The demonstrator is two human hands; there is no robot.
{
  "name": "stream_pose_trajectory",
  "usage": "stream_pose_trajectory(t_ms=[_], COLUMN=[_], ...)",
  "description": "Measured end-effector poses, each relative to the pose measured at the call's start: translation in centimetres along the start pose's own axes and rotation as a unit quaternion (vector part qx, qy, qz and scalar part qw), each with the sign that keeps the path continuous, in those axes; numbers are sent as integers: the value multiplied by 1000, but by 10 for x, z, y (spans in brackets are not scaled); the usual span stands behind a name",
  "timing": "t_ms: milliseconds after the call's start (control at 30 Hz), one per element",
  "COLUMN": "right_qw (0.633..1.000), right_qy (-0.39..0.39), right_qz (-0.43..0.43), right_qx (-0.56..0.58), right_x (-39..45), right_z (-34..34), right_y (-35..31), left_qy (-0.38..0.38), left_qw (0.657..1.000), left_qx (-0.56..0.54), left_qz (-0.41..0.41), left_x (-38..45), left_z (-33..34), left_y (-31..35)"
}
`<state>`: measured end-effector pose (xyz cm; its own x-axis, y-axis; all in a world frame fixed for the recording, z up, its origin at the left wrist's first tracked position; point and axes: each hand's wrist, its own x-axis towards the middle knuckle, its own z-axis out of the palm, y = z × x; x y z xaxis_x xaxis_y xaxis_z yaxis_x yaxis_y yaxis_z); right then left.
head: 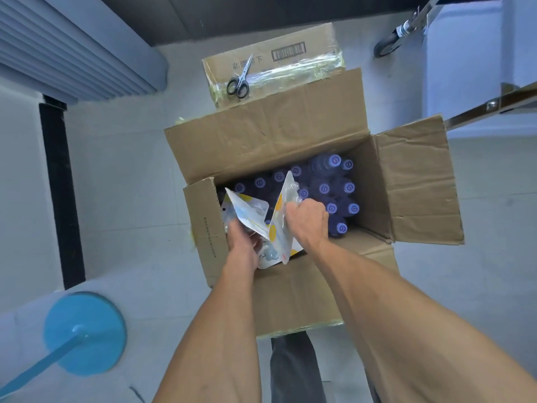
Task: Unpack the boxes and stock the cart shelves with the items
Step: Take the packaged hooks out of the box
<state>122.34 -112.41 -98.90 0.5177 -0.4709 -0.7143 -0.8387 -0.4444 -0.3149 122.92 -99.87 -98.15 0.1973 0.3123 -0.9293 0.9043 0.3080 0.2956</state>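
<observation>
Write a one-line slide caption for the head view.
Both hands, left hand and right hand, lift blister packs from an open cardboard box of purple-capped bottles.

A stockroom or back area of a shop, seen from above.

An open cardboard box [290,158] stands on a pale tiled floor [122,175], packed with many identical dark bottles [325,189] with purple caps, plus carded blister packs [276,222], which points to goods in bulk for shelving. Behind it lies a second, taped box [276,62] with a printed barcode and a pair of scissors [239,80] on top. At the upper right a caster wheel [388,45] and metal rails [491,107] of a cart show. Grey slatted blinds [72,48] run along the left, and a blue round stand base [85,333] sits on the floor.
</observation>
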Motion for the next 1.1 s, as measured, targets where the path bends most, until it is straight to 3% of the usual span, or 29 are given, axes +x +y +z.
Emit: stream_pose_trajectory(t_ms=[133,400,633,767,833,900,1100], right_qw=[995,992,991,994,991,986,968], right_qy=[-83,-95,-60,23,66,116,223], right_qz=[1,-12,-108,-106,-112,-120,-118], right_qx=[48,86,-43,-24,-21,-24,1], right_x=[-30,-67,-121,-154,-172,-188,-215], right_z=[-23,-131,-250,-324,-359,-391,-477], right_y=[-27,-75,-105,-122,-127,-128,-93], left_qy=[-97,-108,-85,20,85,131,125], left_qw=[995,992,972,917,843,792,761], left_qx=[15,45,198,357,474,510,525], left_qz=[-15,37,94,176,240,307,359], left_x=[-49,-148,-263,-328,-361,-400,-484], left_z=[13,40,70,89,96,107,145], left_y=[11,57,95,121,131,138,126])
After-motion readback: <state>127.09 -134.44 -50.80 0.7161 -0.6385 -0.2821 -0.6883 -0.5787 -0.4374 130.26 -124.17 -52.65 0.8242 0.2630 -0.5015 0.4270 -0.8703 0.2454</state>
